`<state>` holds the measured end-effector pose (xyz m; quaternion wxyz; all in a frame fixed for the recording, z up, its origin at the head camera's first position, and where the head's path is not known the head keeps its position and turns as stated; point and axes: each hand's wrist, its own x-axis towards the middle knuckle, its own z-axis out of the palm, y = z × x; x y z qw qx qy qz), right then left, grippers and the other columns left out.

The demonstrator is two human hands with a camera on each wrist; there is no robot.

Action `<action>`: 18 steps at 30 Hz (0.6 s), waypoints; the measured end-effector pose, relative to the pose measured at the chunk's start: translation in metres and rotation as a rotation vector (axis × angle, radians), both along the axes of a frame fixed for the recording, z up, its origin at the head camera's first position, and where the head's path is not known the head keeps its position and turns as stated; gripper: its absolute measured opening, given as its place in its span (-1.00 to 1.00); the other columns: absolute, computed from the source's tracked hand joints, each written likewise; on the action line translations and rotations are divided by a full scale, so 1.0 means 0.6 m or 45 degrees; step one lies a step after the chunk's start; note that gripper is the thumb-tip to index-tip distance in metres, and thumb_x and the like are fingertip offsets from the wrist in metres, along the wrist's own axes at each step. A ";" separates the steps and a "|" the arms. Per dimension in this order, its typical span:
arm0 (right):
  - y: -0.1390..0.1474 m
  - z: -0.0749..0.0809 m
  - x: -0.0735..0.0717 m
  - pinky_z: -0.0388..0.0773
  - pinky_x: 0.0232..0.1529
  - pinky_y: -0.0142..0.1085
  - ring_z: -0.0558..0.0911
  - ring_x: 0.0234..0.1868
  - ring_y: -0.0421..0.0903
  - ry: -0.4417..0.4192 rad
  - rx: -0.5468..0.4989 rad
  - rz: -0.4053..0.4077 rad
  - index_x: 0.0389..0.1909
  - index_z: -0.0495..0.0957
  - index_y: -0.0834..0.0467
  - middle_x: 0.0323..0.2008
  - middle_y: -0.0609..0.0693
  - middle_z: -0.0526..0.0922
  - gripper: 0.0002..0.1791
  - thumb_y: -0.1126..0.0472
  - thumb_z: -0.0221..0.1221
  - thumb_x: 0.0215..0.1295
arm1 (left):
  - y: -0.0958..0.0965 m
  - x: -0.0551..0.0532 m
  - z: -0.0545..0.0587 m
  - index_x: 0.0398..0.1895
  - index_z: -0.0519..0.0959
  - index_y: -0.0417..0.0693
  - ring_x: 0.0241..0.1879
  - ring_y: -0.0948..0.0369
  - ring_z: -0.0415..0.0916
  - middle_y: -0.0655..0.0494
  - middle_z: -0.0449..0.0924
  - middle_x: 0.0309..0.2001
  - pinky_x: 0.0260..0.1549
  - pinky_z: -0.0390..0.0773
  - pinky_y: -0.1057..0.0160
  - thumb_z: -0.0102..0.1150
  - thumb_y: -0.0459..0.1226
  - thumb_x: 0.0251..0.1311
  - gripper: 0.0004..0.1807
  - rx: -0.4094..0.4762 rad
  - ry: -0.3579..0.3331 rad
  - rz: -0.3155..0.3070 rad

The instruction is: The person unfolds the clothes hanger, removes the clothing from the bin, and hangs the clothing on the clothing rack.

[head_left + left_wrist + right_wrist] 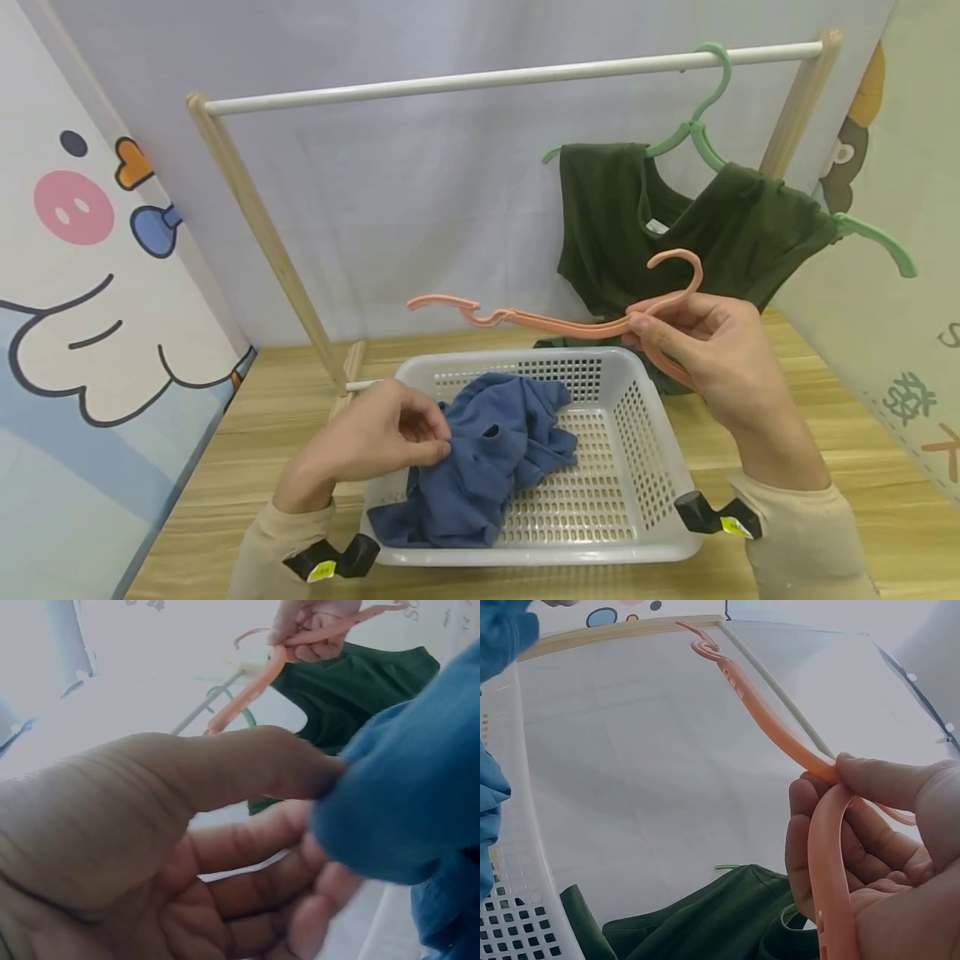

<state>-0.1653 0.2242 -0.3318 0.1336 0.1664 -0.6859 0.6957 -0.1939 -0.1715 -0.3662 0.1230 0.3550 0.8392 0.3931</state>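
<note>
Left grip [381, 433] pinches crumpled blue cloth [491, 462]; right grip [726, 362] holds slim peach hanger [566, 326], hook [699, 268] curved.

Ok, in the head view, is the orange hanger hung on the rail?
No, the right hand grips the orange hanger, and its hook is apart from the rail.

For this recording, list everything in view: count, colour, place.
Table: 1, wood-toned, across bottom
Basket: 1, white, on table
Garment: 1, blue, in basket
Rack: 1, white and wood, behind basket
Green hanger: 1, green, on rack
Top: 1, dark green, on green hanger
Peach hanger: 1, peach, in right hand
Backdrop: 1, pale grey, behind rack
Cartoon panels: 2, multicoloured, either side
Wrist devices: 2, black, at sleeves
Sleeves: 2, beige, on forearms
Left hand: 1, bare, pinching garment
Right hand: 1, bare, holding peach hanger
</note>
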 end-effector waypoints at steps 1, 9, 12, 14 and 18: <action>-0.001 0.002 0.001 0.81 -0.10 -0.37 0.89 -0.18 -0.10 0.002 0.000 -0.004 -0.05 0.78 0.44 -0.13 0.11 0.88 -0.86 0.43 0.42 0.48 | -0.001 0.000 0.002 -0.30 0.81 0.01 -0.35 0.27 0.69 0.25 0.75 -0.37 -0.25 0.74 0.26 0.49 -0.37 0.39 -0.90 0.024 0.021 0.015; -0.008 0.011 0.007 0.79 -0.15 -0.39 0.87 -0.21 -0.10 0.019 -0.053 -0.036 -0.10 0.78 0.45 -0.18 0.11 0.88 -0.88 0.43 0.42 0.48 | 0.007 0.015 0.018 -0.20 0.82 0.08 -0.24 0.21 0.68 0.26 0.78 -0.23 -0.17 0.68 0.19 0.46 -0.36 0.45 -0.88 0.268 0.216 0.144; -0.011 0.012 0.009 0.79 -0.11 -0.39 0.86 -0.19 -0.11 0.035 -0.056 -0.041 -0.09 0.77 0.45 -0.19 0.12 0.88 -0.88 0.44 0.41 0.48 | 0.014 0.020 0.026 -0.16 0.83 0.03 -0.20 0.20 0.69 0.27 0.80 -0.20 -0.12 0.67 0.19 0.46 -0.33 0.47 -0.94 0.370 0.284 0.215; -0.011 0.012 0.010 0.78 -0.09 -0.39 0.86 -0.19 -0.11 0.044 -0.053 -0.053 -0.09 0.77 0.45 -0.20 0.11 0.88 -0.88 0.44 0.41 0.48 | 0.018 0.021 0.032 -0.14 0.83 -0.04 -0.20 0.18 0.69 0.25 0.82 -0.21 -0.13 0.67 0.20 0.46 -0.33 0.47 -0.98 0.437 0.328 0.246; -0.009 0.014 0.010 0.77 -0.09 -0.40 0.86 -0.19 -0.12 0.055 -0.055 -0.078 -0.11 0.76 0.45 -0.19 0.10 0.88 -0.87 0.42 0.42 0.48 | 0.018 0.017 0.049 -0.15 0.83 -0.10 -0.23 0.17 0.69 0.20 0.82 -0.24 -0.16 0.64 0.24 0.46 -0.35 0.47 -0.98 0.508 0.425 0.293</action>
